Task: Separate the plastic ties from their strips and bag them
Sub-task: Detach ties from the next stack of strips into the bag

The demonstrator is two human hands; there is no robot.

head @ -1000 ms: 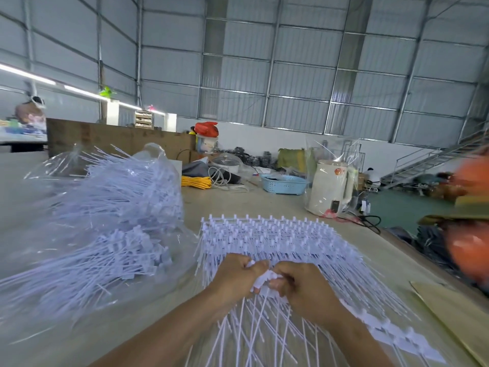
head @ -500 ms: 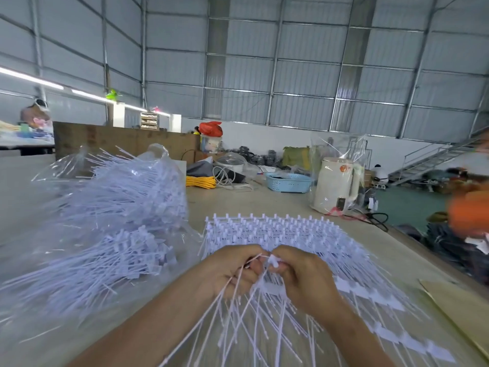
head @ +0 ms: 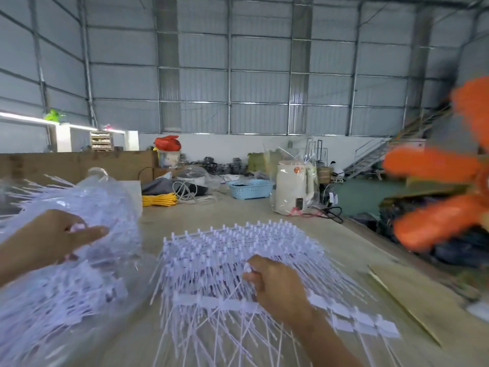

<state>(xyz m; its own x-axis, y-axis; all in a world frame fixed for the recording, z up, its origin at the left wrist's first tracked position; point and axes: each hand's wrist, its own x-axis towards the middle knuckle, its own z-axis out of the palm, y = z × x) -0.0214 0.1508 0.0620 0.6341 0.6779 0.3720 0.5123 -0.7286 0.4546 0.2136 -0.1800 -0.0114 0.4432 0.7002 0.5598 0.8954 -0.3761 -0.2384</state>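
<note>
Left hand (head: 57, 235) has swung from centre to clear plastic bag of loose white ties (head: 79, 260) at left — fingers loosening, apparently dropping ties in. Right hand (head: 275, 286) pinches white tie strips (head: 232, 250) lower centre — next batch.

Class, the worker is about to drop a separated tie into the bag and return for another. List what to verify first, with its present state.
1. Left hand is at the clear bag: ok.
2. Left hand holds a freed tie: cannot tell, blurred.
3. Bag mouth open to receive it: cannot tell.
4. Right hand grips the stack of tie strips: ok.
5. Strips lie on the table, not sliding off: ok.
</note>
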